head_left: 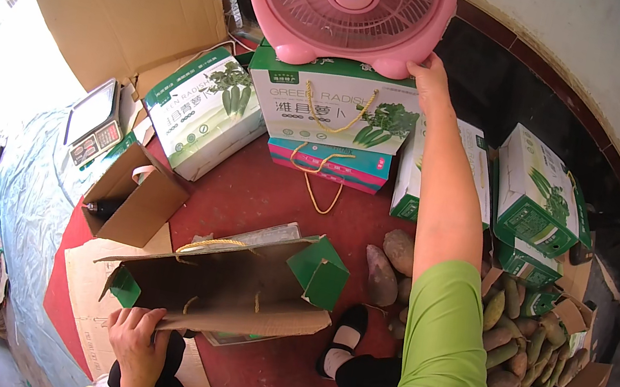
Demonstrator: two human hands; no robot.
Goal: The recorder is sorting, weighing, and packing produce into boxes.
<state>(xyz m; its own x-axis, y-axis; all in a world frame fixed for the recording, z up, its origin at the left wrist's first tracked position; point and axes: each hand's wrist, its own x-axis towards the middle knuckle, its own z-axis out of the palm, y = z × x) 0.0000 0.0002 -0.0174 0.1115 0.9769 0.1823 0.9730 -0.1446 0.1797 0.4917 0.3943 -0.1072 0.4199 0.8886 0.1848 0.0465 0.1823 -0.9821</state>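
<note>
A pink box fan (346, 34) stands on top of a white and green gift carton (277, 97) at the far side. My right arm is stretched out to it, and my right hand (430, 80) grips its lower right corner. Close to me, an opened cardboard box (226, 291) with green end flaps gapes upward, its inside dark and partly shadowed. My left hand (136, 344) is closed on the near left edge of this box, fingers over the rim. Yellow cord handles hang at the box's sides.
More white and green cartons (205, 109) stand left and right. A pink and blue box (332, 163) lies under the fan's carton. Radishes (515, 346) are heaped at right. A digital scale (94, 126), a small brown box (131, 195) and plastic sheeting (30, 202) are at left.
</note>
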